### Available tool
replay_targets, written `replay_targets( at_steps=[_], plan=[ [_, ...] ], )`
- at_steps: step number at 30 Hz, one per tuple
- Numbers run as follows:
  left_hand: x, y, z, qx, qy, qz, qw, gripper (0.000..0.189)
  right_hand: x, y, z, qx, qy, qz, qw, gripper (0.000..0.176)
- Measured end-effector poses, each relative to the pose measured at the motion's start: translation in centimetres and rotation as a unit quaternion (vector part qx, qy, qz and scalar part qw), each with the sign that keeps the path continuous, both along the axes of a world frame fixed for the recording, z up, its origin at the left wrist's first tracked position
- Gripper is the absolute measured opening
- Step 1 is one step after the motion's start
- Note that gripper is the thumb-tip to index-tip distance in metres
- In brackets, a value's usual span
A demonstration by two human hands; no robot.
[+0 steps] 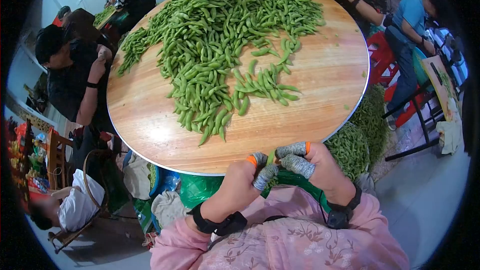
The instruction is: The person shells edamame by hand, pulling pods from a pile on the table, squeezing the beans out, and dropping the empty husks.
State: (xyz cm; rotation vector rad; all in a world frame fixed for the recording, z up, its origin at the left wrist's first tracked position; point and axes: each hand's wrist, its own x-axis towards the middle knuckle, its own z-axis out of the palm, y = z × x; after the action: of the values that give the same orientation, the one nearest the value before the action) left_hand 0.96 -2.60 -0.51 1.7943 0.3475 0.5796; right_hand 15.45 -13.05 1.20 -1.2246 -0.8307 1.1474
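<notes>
A green soybean pod [271,158] is pinched between my two hands, just in front of the round table's near edge. My left hand [239,180] is closed on its left end, and my right hand [320,167] grips the other end. Grey finger covers with orange bands wrap the fingertips and thumbs of both hands. Beyond them, a large heap of green soybean pods [210,35] spreads over the wooden table [310,115], with a loose tongue of pods reaching toward me.
A pile of pods [352,150] lies low on the right, beside the table. Green plastic [197,187] and a blue tub [159,175] sit below the near edge. Other people work at left and upper right. A person sits in a chair [92,195] at lower left.
</notes>
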Motion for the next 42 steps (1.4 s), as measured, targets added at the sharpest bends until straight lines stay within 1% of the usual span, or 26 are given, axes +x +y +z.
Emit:
replay_targets(
  at_steps=[1,2,3,5,7,9,11,18,20,21,23,24,26,27,29,30,31,32,33,35,36,38,39,40,41,42],
  plan=[
    [-0.2,-0.2,0.8,0.129,0.079,0.011,0.988,0.015,0.0,-0.1,0.1,0.000,0.000,-0.002,1.000,0.019],
    [-0.3,-0.3,1.2,0.256,0.156,0.022,0.954,0.017,0.1,-0.2,0.1,-0.011,0.030,0.033,0.999,0.017],
    [-0.4,-0.4,1.2,0.256,0.156,0.021,0.954,0.017,0.1,-0.3,0.2,-0.023,0.061,0.069,0.996,0.015],
    [-0.4,-0.5,1.3,0.349,0.186,0.030,0.918,0.024,-0.2,-0.4,0.6,-0.027,0.080,0.058,0.995,0.013],
    [-0.4,-0.5,1.6,0.384,0.180,0.026,0.905,0.023,-0.2,-0.5,0.5,-0.031,0.099,0.047,0.993,0.012],
    [-0.4,-0.6,1.7,0.418,0.173,0.021,0.892,0.022,-0.1,-0.7,0.0,-0.059,0.076,0.040,0.995,0.012],
    [-0.5,-0.6,1.6,0.455,0.157,0.017,0.877,0.021,0.0,-0.7,-0.1,-0.051,0.081,0.041,0.995,0.012],
    [-0.6,-0.8,1.3,0.482,0.172,0.001,0.859,0.019,-0.6,-0.8,-0.1,-0.035,0.076,0.004,0.996,0.015],
    [-0.6,-0.8,0.6,0.415,0.165,0.008,0.895,0.017,-0.6,-0.6,-1.0,-0.019,0.083,0.009,0.996,0.013],
    [-0.6,-0.8,0.2,0.415,0.165,0.008,0.895,0.017,-0.6,-0.5,-1.4,-0.003,0.090,0.013,0.996,0.013],
    [-0.6,-0.9,-0.3,0.235,0.087,0.025,0.968,0.013,-0.6,-0.3,-1.8,0.018,0.086,0.019,0.996,0.012],
    [-0.6,-0.9,-0.3,0.234,0.087,0.025,0.968,0.013,-0.6,-0.2,-2.0,0.039,0.083,0.025,0.995,0.012],
    [-0.5,-1.1,-0.2,0.079,0.080,0.018,0.994,0.012,-0.6,-0.1,-2.4,0.030,0.084,0.027,0.996,0.012],
    [-0.4,-1.3,0.3,0.080,0.080,0.018,0.993,0.012,-0.5,0.0,-2.4,0.023,0.084,0.030,0.996,0.011],
    [-0.3,-1.7,1.3,0.284,0.195,0.068,0.936,0.011,-0.5,-0.1,-2.3,0.016,0.086,0.034,0.996,0.011],
    [-0.4,-1.6,1.1,0.284,0.196,0.068,0.936,0.011,-0.6,-0.1,-2.3,0.009,0.088,0.038,0.995,0.011],
    [-0.4,-1.5,0.8,0.317,0.156,0.068,0.933,0.012,-0.6,-0.1,-2.2,0.009,0.088,0.039,0.995,0.011],
    [-0.5,-1.3,0.3,0.349,0.114,0.066,0.928,0.012,-0.7,-0.1,-2.0,0.027,0.074,0.036,0.996,0.010],
    [-0.5,-1.2,-0.2,0.349,0.114,0.066,0.928,0.012,-0.7,0.0,-2.0,0.045,0.060,0.033,0.997,0.010],
    [-0.4,-1.1,-1.0,0.184,0.039,0.049,0.981,0.013,-0.8,0.0,-2.1,0.056,0.060,0.030,0.996,0.010],
    [-0.4,-1.2,-0.8,0.184,0.038,0.049,0.981,0.013,-0.8,0.1,-2.2,0.067,0.060,0.030,0.995,0.009],
    [-0.5,-1.5,-0.2,0.018,0.033,0.047,0.998,0.013,-1.0,0.2,-2.7,0.077,0.063,0.022,0.995,0.008],
    [-0.7,-1.5,-0.6,0.017,0.034,0.047,0.998,0.013,-1.1,0.3,-3.0,0.087,0.066,0.013,0.994,0.008],
    [-0.9,-1.3,-1.4,-0.137,0.021,0.046,0.989,0.013,-1.2,0.3,-3.2,0.087,0.066,0.014,0.994,0.008],
    [-1.1,-1.2,-1.8,-0.287,0.009,0.043,0.957,0.014,-1.2,0.4,-3.5,0.096,0.047,0.013,0.994,0.008],
    [-1.2,-1.0,-1.7,-0.286,0.009,0.044,0.957,0.014,-1.2,0.4,-3.6,0.106,0.026,0.013,0.994,0.008]
  ],
)
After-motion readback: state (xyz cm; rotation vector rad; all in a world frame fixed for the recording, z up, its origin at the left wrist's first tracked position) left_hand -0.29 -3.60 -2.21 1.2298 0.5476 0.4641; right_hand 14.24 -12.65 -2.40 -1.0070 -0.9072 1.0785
